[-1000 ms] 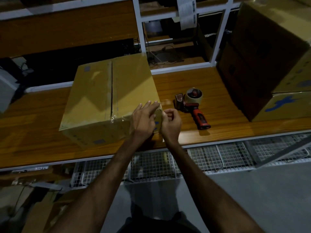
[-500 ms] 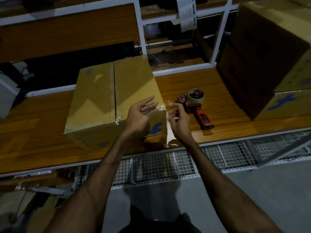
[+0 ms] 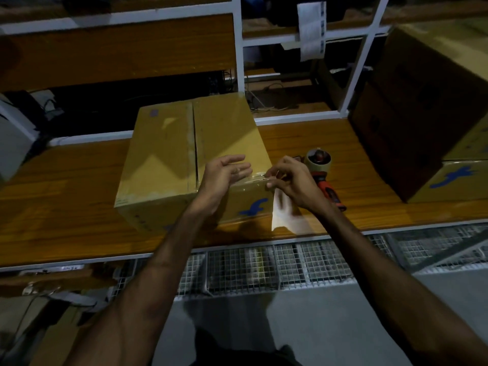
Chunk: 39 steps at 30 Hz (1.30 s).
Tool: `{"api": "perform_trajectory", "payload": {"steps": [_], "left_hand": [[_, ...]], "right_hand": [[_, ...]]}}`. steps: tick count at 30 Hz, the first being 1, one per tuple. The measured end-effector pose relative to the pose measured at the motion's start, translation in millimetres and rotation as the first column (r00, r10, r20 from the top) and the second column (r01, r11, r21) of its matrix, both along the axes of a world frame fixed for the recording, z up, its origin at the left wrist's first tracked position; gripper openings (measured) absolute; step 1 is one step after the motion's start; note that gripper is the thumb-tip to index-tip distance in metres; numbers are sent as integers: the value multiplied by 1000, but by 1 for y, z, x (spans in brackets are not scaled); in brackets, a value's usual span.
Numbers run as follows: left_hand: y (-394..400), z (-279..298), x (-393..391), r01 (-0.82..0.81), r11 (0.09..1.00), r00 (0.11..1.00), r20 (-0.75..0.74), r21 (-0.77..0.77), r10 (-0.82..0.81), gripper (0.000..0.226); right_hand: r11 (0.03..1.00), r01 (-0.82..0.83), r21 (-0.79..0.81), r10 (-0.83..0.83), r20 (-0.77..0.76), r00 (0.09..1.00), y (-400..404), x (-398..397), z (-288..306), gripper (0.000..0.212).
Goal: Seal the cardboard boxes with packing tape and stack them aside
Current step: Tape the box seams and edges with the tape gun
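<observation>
Cardboard box sits mid-counter, top seam untaped. L hand over near-right top edge, fingers relaxed, holding nothing. R hand pinches clear tape strip at box corner. Tape dispenser just right; stacked boxes far right.

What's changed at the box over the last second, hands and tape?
The left hand has lifted off the box corner where it was pressing and now hovers open above it. The right hand has uncurled somewhat and pinches the loose tape strip at the corner; the strip now hangs down beside the box. The box, the tape dispenser and the stacked boxes have not moved.
</observation>
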<state>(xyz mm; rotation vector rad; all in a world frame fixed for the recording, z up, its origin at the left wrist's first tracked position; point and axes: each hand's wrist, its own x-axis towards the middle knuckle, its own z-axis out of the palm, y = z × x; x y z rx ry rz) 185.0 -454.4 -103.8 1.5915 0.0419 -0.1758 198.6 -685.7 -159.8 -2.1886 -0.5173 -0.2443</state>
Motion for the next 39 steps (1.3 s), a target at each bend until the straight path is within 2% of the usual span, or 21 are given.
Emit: {"api": "perform_trajectory", "payload": {"steps": [2,4,8,10,13,15,18,21,23,26,30,34,39], "left_hand": [[3,3,0,38,991,999,29,132,-42,32],[8,6,-3,59,978,996,60,202,-72,32],[29,5,-11,-58,948,975,223,311,-13,30],[50,-1,-15,-143,887,945,328,438,-10,31],[89,-10,-23,-246,708,890,443,662,-105,41],[113,-15,-28,-303,629,861,489,716,-141,51],[150,-19,-34,-364,635,843,531,681,-87,61],[190,-25,-40,-418,661,830,558,623,0,69],[219,-28,-46,-441,665,828,560,603,41,71],[253,-37,-56,-435,679,834,548,591,58,71],[273,-50,-64,-390,721,831,557,573,7,72],[277,-62,-59,-398,738,777,628,545,-44,47],[289,-73,-53,-389,712,683,702,585,-203,23]], "right_hand": [[1000,17,-26,-17,6,1000,0,-4,-4,16],[998,44,-42,-43,8,999,2,-7,-7,16],[995,58,-81,-58,7,998,6,-11,-1,15],[992,46,-120,-45,9,999,7,-12,2,17],[981,25,-190,-29,-21,999,6,-11,9,24],[970,13,-242,-26,-49,998,5,-11,11,32],[967,20,-254,-35,-56,998,7,-13,9,40],[954,73,-292,-87,-35,996,4,-16,6,40],[925,123,-358,-117,37,992,5,-19,10,41],[889,199,-411,-115,222,968,26,-25,16,39],[895,158,-417,-32,295,955,84,-25,26,27],[914,58,-402,48,249,967,138,-17,32,23],[926,37,-376,31,174,984,178,-17,37,22]]}}
